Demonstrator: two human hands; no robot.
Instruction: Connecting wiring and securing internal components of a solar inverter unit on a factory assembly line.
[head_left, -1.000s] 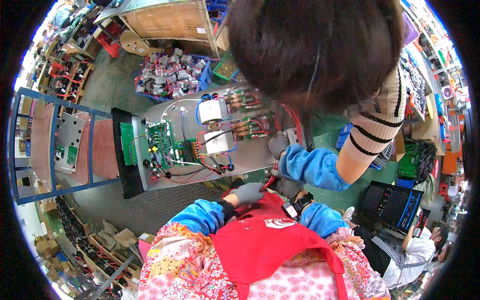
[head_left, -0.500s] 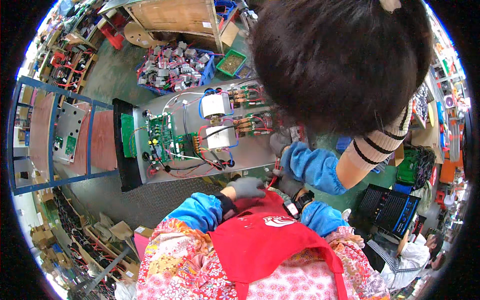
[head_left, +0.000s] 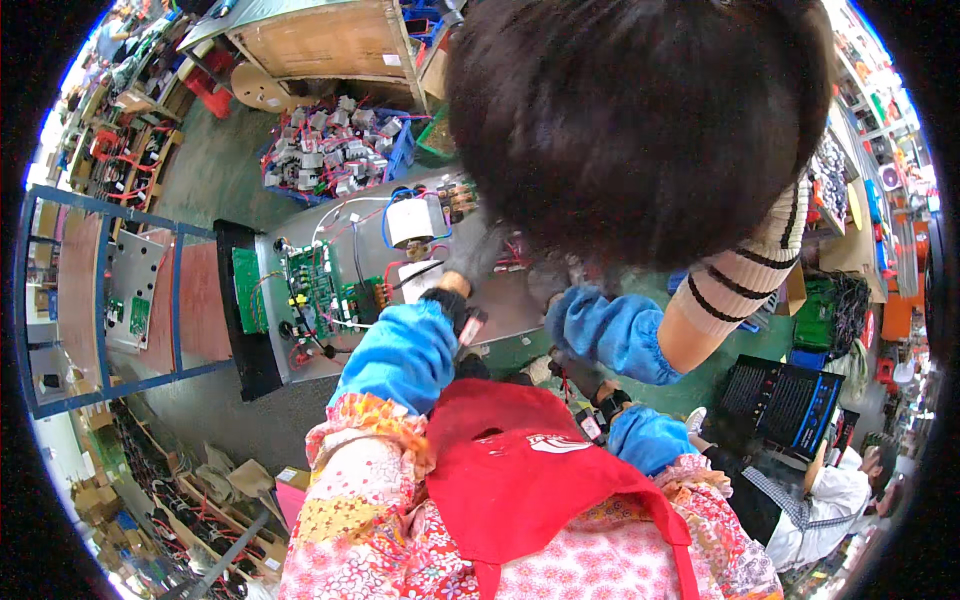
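Note:
A long metal panel lies before me, carrying a wired green circuit board and two white blocks. My left hand, in a grey glove, reaches over the panel beside the lower white block. Motion smears its fingers, and a co-worker's head hides what lies beyond. My right hand, in a dark glove, stays low past the panel's near edge. Its fingers are curled round something dark and reddish that I cannot make out. The co-worker's blue-sleeved arm reaches the panel just above that hand.
The co-worker's dark-haired head leans over the panel's right part. Beyond the panel stands a blue crate of small grey parts. A blue metal frame stands left. A black box-shaped unit and another seated person are at right.
My left hand has swung from above my apron, forward and left, over the panel. My right hand has shifted slightly down. The co-worker's head has moved left in the view.

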